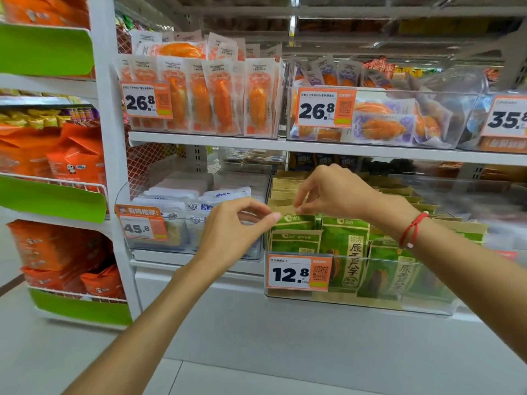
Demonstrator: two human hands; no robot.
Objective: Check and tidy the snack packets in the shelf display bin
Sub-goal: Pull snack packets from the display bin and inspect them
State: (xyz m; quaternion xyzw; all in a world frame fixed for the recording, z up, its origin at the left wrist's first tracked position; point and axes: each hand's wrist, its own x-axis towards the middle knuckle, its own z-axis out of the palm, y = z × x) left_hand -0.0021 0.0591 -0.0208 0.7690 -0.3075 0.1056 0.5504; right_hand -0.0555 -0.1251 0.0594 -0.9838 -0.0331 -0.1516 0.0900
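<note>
a front packet [293, 220] in the bin [370, 305] is pinched at its top edge by both the left hand [236, 232] and the right hand [330, 189]; straightening toward twelve o'clock seems due next.

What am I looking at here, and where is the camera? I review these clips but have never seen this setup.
There is no machine: a person wears one wide-angle camera on the head, looking forward and down at their own arms in a shop aisle. The left hand and right hand meet at the top edge of a green snack packet in a clear display bin tagged 12.8. The right fingertips appear to pinch it; the left fingertips touch it. More green packets stand behind and beside it. The right wrist wears a red string bracelet.
</note>
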